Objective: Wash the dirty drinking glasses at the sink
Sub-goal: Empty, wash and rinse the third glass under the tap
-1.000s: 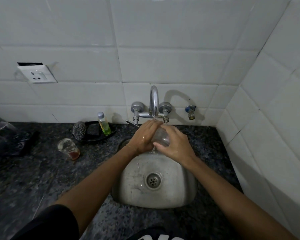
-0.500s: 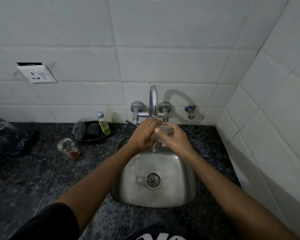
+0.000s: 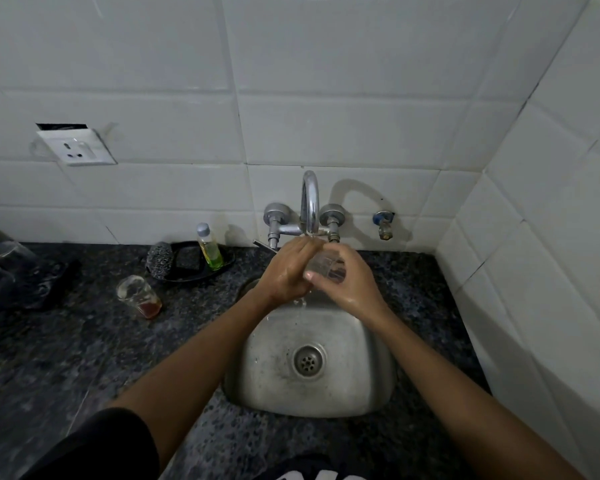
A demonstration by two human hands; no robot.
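Note:
Over the steel sink [image 3: 368,368], both my hands hold a clear drinking glass [image 3: 326,268] under the curved tap [image 3: 309,202]. My right hand [image 3: 352,284] grips the glass from the right with fingers curled round it. My left hand [image 3: 288,268] wraps it from the left, thumb across its lower edge. Water runs down from the hands into the basin. A second glass [image 3: 137,296] with brown liquid at its bottom stands on the dark counter, left of the sink.
A black soap dish [image 3: 191,263] holds a steel scrubber [image 3: 160,259] and a small bottle of green liquid [image 3: 209,247] behind the sink's left side. Upturned clear glasses [image 3: 0,268] sit at the far left. A socket [image 3: 75,147] is on the tiled wall.
The glass and both hands rose slightly, closer to the tap spout, and the glass turned between my hands. The glass on the counter has not moved.

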